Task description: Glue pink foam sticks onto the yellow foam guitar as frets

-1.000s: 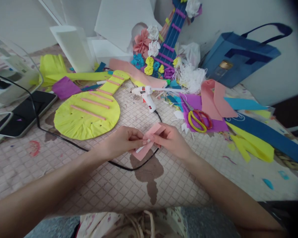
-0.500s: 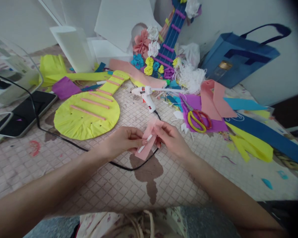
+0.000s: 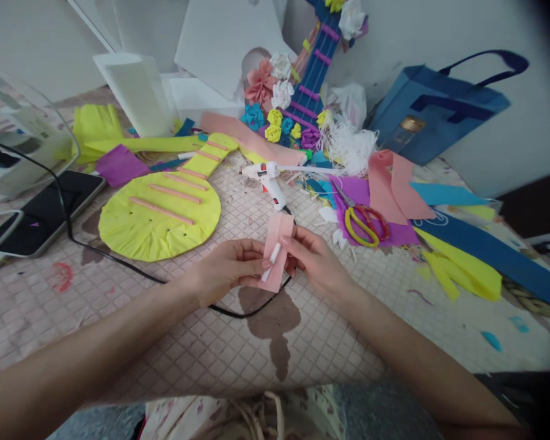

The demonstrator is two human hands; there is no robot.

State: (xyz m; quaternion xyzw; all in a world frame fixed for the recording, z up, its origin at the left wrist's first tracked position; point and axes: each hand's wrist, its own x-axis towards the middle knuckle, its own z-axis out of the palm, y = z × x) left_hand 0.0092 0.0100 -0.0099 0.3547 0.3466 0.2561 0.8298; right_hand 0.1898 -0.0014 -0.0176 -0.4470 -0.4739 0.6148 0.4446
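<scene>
Between my two hands, above the table, is a strip of pink crepe paper (image 3: 279, 231) with a thin white stick (image 3: 273, 258) lying on it lengthwise. My left hand (image 3: 231, 266) pinches the strip's left edge, its thumb by the lower end of the stick. Gripping the right edge is my right hand (image 3: 318, 256), with the thumb near the stick's upper end. Just beyond them a white glue gun (image 3: 270, 183) rests on its side. To the left lies a yellow paper-covered guitar shape (image 3: 160, 214) with several pink bars across it.
Scissors (image 3: 364, 223) lie on purple paper at the right, near pink paper (image 3: 389, 189) and blue strips. A black cord (image 3: 132, 266) crosses the table below my hands. A phone (image 3: 46, 211) is at the left; a blue bag (image 3: 435, 116) stands back right.
The pink strip and white stick have turned slightly more upright in my hands. Both hands keep their hold, and the view has shifted a little.
</scene>
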